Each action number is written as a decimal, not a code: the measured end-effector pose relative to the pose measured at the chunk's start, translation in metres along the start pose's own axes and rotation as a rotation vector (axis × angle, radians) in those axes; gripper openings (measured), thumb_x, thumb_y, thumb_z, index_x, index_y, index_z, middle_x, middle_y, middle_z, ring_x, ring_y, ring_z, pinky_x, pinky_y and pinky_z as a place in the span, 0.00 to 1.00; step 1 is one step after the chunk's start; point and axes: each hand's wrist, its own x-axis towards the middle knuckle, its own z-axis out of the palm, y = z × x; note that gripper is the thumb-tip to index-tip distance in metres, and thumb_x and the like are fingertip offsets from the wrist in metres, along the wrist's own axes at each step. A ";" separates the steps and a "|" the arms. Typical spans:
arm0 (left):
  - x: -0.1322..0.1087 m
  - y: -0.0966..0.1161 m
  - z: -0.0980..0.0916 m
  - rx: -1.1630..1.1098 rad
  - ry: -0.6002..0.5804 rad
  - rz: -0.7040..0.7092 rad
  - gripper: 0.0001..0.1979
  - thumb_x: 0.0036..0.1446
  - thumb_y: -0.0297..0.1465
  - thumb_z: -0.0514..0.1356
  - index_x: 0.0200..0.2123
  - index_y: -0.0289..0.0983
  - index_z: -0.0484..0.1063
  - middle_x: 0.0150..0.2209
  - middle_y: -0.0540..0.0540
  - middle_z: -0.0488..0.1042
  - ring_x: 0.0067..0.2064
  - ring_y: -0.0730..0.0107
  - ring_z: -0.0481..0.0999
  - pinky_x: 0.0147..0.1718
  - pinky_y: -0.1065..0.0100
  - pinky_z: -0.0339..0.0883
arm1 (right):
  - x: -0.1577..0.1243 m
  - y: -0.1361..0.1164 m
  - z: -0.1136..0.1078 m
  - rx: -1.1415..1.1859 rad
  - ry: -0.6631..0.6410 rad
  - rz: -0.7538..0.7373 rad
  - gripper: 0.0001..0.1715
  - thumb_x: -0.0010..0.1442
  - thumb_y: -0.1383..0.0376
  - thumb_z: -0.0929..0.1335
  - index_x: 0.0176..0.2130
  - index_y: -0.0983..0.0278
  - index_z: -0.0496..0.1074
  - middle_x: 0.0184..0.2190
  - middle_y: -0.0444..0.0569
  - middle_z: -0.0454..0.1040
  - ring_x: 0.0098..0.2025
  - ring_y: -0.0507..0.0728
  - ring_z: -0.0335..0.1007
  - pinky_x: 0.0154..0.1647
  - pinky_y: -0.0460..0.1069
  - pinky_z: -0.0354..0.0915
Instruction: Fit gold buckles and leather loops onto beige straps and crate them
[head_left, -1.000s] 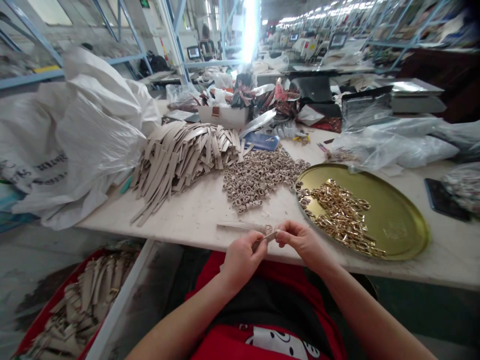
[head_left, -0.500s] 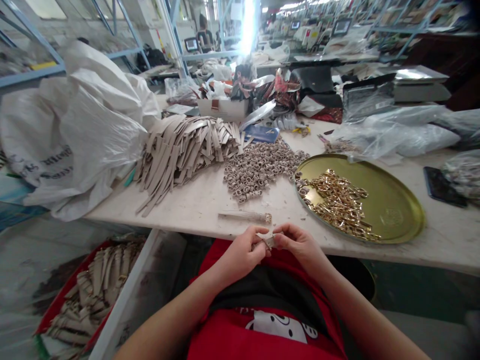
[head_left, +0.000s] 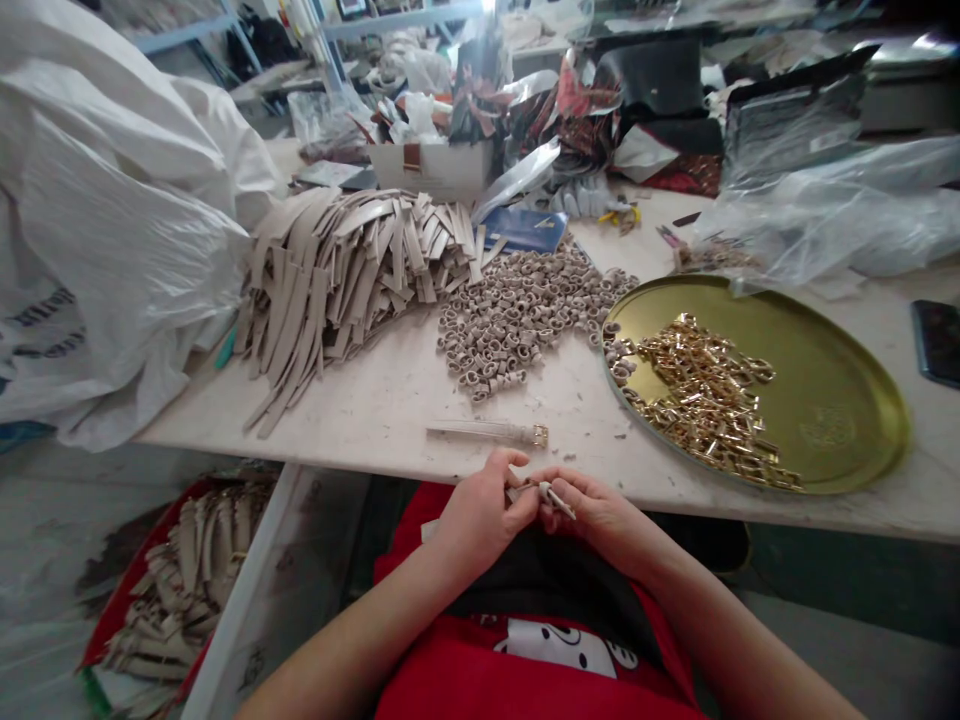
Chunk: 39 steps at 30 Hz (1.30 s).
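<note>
At the table's front edge, my left hand (head_left: 487, 510) and my right hand (head_left: 592, 515) are close together, fingers pinched on one beige strap (head_left: 556, 498). Its end sticks out between the fingers of my right hand; much of it is covered by my hands. Just beyond them lies another beige strap with a gold buckle (head_left: 487, 432). Further back is a heap of small beige loops (head_left: 510, 310). To the right, gold buckles (head_left: 705, 400) are piled on a round gold tray (head_left: 840, 380), with a few loops at its left rim.
Beige strips (head_left: 337, 270) are heaped at the left beside a large white sack (head_left: 97, 200). Below the table on the left, a red bin (head_left: 112, 610) holds finished-looking straps. Behind stand a white box (head_left: 435, 172), plastic bags (head_left: 840, 215) and a phone (head_left: 937, 340) at right.
The view has tilted down and come closer to the table. In my hands the strap has turned, and its end now points toward the lower right by my right fingers.
</note>
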 end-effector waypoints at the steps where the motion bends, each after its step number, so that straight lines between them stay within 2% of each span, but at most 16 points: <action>1: 0.002 0.000 -0.001 0.051 0.011 -0.021 0.15 0.52 0.37 0.56 0.43 0.37 0.64 0.25 0.53 0.70 0.25 0.74 0.67 0.25 0.73 0.56 | 0.002 0.000 -0.003 0.021 -0.005 0.016 0.17 0.51 0.53 0.69 0.34 0.64 0.69 0.24 0.42 0.68 0.25 0.49 0.62 0.29 0.45 0.58; 4: 0.007 0.000 -0.001 0.101 -0.007 -0.059 0.13 0.50 0.39 0.57 0.37 0.37 0.66 0.23 0.53 0.69 0.23 0.74 0.65 0.23 0.72 0.53 | 0.004 -0.001 -0.008 0.057 0.002 0.040 0.17 0.48 0.54 0.72 0.31 0.63 0.67 0.23 0.41 0.68 0.25 0.49 0.61 0.28 0.44 0.57; 7: 0.011 0.001 -0.001 0.086 -0.012 -0.059 0.11 0.50 0.39 0.57 0.31 0.37 0.67 0.24 0.52 0.69 0.25 0.72 0.66 0.24 0.72 0.53 | 0.005 -0.004 -0.009 0.044 -0.018 0.061 0.20 0.46 0.53 0.72 0.34 0.63 0.68 0.24 0.42 0.68 0.25 0.49 0.62 0.29 0.45 0.57; 13: 0.009 0.002 -0.001 0.150 0.002 -0.075 0.11 0.50 0.40 0.58 0.29 0.37 0.68 0.24 0.52 0.70 0.26 0.72 0.66 0.25 0.72 0.53 | 0.002 -0.003 -0.009 0.009 -0.017 0.031 0.18 0.47 0.54 0.72 0.29 0.63 0.65 0.20 0.40 0.66 0.23 0.49 0.59 0.26 0.45 0.55; 16: 0.002 0.003 -0.002 0.004 -0.060 -0.039 0.11 0.50 0.39 0.58 0.30 0.36 0.69 0.28 0.50 0.72 0.30 0.72 0.68 0.28 0.72 0.57 | -0.003 -0.002 -0.005 0.014 -0.032 -0.025 0.19 0.47 0.56 0.72 0.24 0.64 0.61 0.21 0.40 0.63 0.23 0.48 0.57 0.25 0.44 0.54; 18: -0.003 0.003 -0.003 -0.140 -0.124 -0.024 0.12 0.50 0.38 0.59 0.31 0.35 0.69 0.30 0.49 0.72 0.31 0.72 0.68 0.29 0.73 0.59 | -0.007 -0.001 -0.001 -0.026 0.007 -0.086 0.19 0.49 0.55 0.71 0.23 0.64 0.60 0.22 0.41 0.63 0.24 0.48 0.57 0.26 0.45 0.55; 21: -0.013 0.003 -0.003 -0.336 -0.196 -0.065 0.13 0.50 0.38 0.59 0.33 0.33 0.69 0.29 0.49 0.72 0.29 0.74 0.68 0.28 0.73 0.60 | -0.011 0.002 0.007 -0.186 0.174 -0.208 0.19 0.51 0.53 0.68 0.24 0.63 0.58 0.22 0.41 0.63 0.23 0.49 0.57 0.25 0.45 0.55; 25: -0.021 -0.001 -0.002 -0.526 -0.232 -0.084 0.14 0.50 0.36 0.60 0.36 0.32 0.68 0.30 0.48 0.72 0.29 0.75 0.69 0.29 0.72 0.63 | -0.017 0.008 0.011 -0.551 0.416 -0.375 0.14 0.52 0.57 0.68 0.26 0.61 0.59 0.18 0.38 0.58 0.20 0.48 0.52 0.21 0.45 0.51; 26: -0.023 -0.002 -0.001 -0.543 -0.234 -0.077 0.14 0.50 0.36 0.61 0.36 0.31 0.69 0.31 0.47 0.72 0.29 0.75 0.70 0.30 0.72 0.64 | -0.019 0.009 0.012 -0.611 0.425 -0.393 0.12 0.52 0.58 0.67 0.29 0.61 0.60 0.18 0.38 0.58 0.19 0.49 0.52 0.20 0.45 0.51; 28: -0.025 -0.004 0.000 -0.546 -0.242 -0.071 0.14 0.49 0.35 0.61 0.37 0.31 0.69 0.32 0.46 0.73 0.30 0.74 0.72 0.32 0.71 0.65 | -0.023 0.009 0.012 -0.676 0.362 -0.383 0.11 0.52 0.59 0.66 0.33 0.61 0.61 0.19 0.38 0.59 0.20 0.49 0.54 0.20 0.44 0.52; 31: -0.030 -0.006 0.003 -0.500 -0.271 -0.076 0.16 0.49 0.34 0.61 0.40 0.31 0.68 0.32 0.45 0.74 0.32 0.70 0.74 0.34 0.69 0.66 | -0.031 0.009 0.013 -0.762 0.257 -0.329 0.09 0.53 0.59 0.64 0.32 0.62 0.62 0.18 0.37 0.58 0.19 0.49 0.54 0.19 0.44 0.52; 36: -0.038 -0.008 0.009 -0.444 -0.283 -0.031 0.15 0.52 0.33 0.58 0.42 0.33 0.68 0.39 0.42 0.74 0.37 0.66 0.75 0.38 0.65 0.67 | -0.041 0.014 0.016 -1.071 0.353 -0.449 0.06 0.55 0.62 0.63 0.30 0.62 0.64 0.20 0.40 0.63 0.22 0.50 0.57 0.23 0.45 0.55; 39: -0.039 -0.006 0.010 -0.511 -0.292 -0.070 0.15 0.51 0.32 0.58 0.42 0.33 0.67 0.37 0.43 0.74 0.35 0.68 0.75 0.37 0.66 0.68 | -0.044 0.015 0.018 -1.125 0.271 -0.471 0.06 0.56 0.63 0.62 0.31 0.62 0.64 0.22 0.42 0.67 0.23 0.51 0.60 0.24 0.45 0.57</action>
